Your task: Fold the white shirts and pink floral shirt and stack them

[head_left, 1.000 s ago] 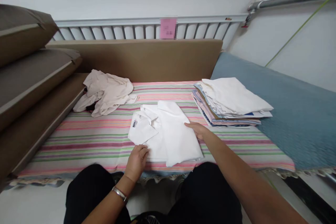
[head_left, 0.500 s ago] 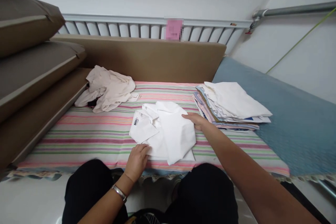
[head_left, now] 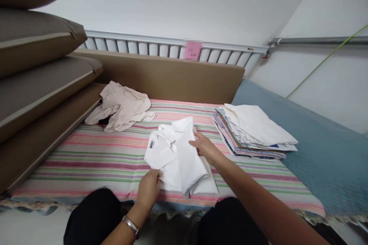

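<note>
A white collared shirt (head_left: 186, 162) lies partly folded on the striped cloth (head_left: 103, 153), its collar and a dark-lettered label facing left. My left hand (head_left: 148, 187) pinches the shirt's near left edge beside the collar. On the other side, my right hand (head_left: 204, 148) holds the folded-over part at its right edge, thumb on top, with some fingers hidden behind the fabric. Part of the shirt's lower layer shows to the right of the fold.
To the right sits a stack of folded garments (head_left: 258, 126), white on top. A crumpled pale garment (head_left: 126, 103) lies at the back left. Brown cushions (head_left: 46, 80) are piled at left, and another brown cushion (head_left: 172, 78) leans against the radiator (head_left: 138, 46).
My right hand has moved left, bringing the shirt's right part further over toward the collar. My left hand stays at the near left edge. The view has tilted upward slightly.
</note>
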`<state>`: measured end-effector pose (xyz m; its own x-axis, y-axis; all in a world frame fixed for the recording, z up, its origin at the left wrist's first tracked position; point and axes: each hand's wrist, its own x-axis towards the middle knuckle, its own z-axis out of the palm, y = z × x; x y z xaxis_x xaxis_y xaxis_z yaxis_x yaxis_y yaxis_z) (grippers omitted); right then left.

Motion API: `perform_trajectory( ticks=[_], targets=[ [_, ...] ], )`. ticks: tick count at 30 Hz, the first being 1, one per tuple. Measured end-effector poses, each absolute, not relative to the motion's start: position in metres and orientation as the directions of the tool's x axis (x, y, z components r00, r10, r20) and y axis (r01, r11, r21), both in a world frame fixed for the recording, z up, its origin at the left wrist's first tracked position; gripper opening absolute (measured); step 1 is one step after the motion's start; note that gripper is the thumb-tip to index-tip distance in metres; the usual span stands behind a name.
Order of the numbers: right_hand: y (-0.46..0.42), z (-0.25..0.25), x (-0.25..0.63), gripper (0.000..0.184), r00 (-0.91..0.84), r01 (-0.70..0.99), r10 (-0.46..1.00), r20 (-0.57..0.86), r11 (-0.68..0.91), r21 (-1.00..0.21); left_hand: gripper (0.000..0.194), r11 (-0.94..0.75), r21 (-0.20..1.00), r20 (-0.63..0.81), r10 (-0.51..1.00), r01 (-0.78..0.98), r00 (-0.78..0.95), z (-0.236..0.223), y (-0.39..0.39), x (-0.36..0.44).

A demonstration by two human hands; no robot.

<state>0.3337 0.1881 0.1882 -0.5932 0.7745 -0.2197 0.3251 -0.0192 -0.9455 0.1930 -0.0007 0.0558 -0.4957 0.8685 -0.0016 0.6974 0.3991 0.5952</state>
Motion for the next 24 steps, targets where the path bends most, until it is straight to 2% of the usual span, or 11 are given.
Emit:
perform_trajectory(
  ticks=[3, 6, 7, 9, 11, 13, 16, 18, 21, 24],
  targets=[
    [0.158, 0.18, 0.287, 0.061, -0.555, 0.363, 0.812, -0.183, 0.038, -0.931, 0.028, 0.305, 0.72, 0.053, 0.871, 0.623, -0.488, 0.058, -0.006, 0.19],
    [0.136, 0.157, 0.245, 0.072, -0.584, 0.428, 0.779, -0.227, 0.059, -0.902, 0.031, 0.168, 0.89, 0.093, 0.842, 0.423, -0.532, 0.066, -0.011, 0.184],
    [0.13, 0.15, 0.235, 0.074, -0.608, 0.438, 0.754, -0.25, 0.055, -0.897, 0.033, 0.158, 0.938, 0.043, 0.83, 0.308, -0.555, 0.07, -0.011, 0.182],
    [0.124, 0.137, 0.222, 0.072, -0.663, 0.441, 0.688, -0.295, 0.04, -0.897, 0.043, 0.215, 0.976, -0.154, 0.802, 0.039, -0.577, 0.076, -0.008, 0.176],
    [0.129, 0.128, 0.22, 0.061, -0.701, 0.434, 0.651, -0.292, 0.064, -0.899, 0.054, 0.295, 0.934, -0.357, 0.751, -0.203, -0.555, 0.081, -0.004, 0.168],
    [0.147, 0.124, 0.228, 0.046, -0.689, 0.439, 0.685, -0.237, 0.135, -0.888, 0.06, 0.301, 0.892, -0.444, 0.725, -0.338, -0.526, 0.081, 0.0, 0.158],
    [0.191, 0.123, 0.25, 0.031, -0.615, 0.489, 0.779, -0.121, 0.257, -0.834, 0.058, 0.274, 0.896, -0.431, 0.732, -0.35, -0.528, 0.078, 0.006, 0.142],
    [0.222, 0.125, 0.262, 0.029, -0.594, 0.55, 0.804, -0.028, 0.38, -0.744, 0.057, 0.314, 0.902, -0.429, 0.727, -0.297, -0.536, 0.074, 0.011, 0.134],
    [0.261, 0.134, 0.26, 0.039, -0.631, 0.586, 0.772, 0.072, 0.535, -0.608, 0.053, 0.345, 0.919, -0.392, 0.764, -0.19, -0.512, 0.067, 0.02, 0.133],
    [0.288, 0.15, 0.231, 0.061, -0.706, 0.597, 0.708, 0.009, 0.602, -0.53, 0.052, 0.278, 0.955, -0.295, 0.828, -0.107, -0.476, 0.058, 0.023, 0.142]
  ],
)
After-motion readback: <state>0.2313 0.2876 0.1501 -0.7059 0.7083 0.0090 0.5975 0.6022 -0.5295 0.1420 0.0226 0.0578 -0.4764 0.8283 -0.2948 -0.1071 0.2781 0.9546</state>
